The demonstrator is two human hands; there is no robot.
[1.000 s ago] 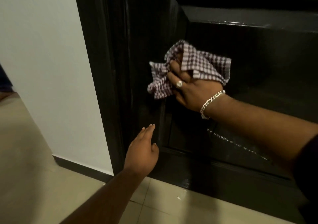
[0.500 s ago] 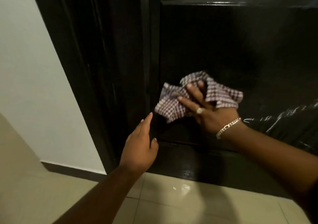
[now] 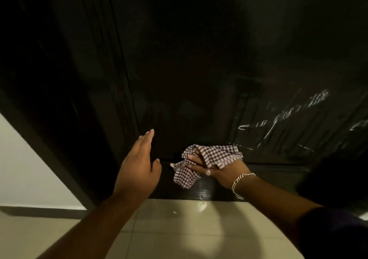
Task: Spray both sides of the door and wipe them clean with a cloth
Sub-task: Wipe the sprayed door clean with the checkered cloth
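A glossy black panelled door (image 3: 199,59) fills the upper view. My right hand (image 3: 221,170), with a ring and a chain bracelet, presses a crumpled checked cloth (image 3: 213,155) against the door's bottom rail, just above the floor. My left hand (image 3: 139,165) hovers to the left of the cloth with fingers straight and together, holding nothing, close to the door's left edge. Wet spray streaks (image 3: 282,117) shine on the panel to the right above the cloth. No spray bottle is in view.
The dark door frame (image 3: 59,99) runs diagonally at left, beside a white wall (image 3: 23,169) with a dark skirting (image 3: 39,212). Beige floor tiles (image 3: 179,229) lie below the door, with a small wet glint near the threshold.
My right hand has wiped the cloth downward from the middle panel to the bottom rail. The view has tilted down. My left hand has stayed beside the door edge.
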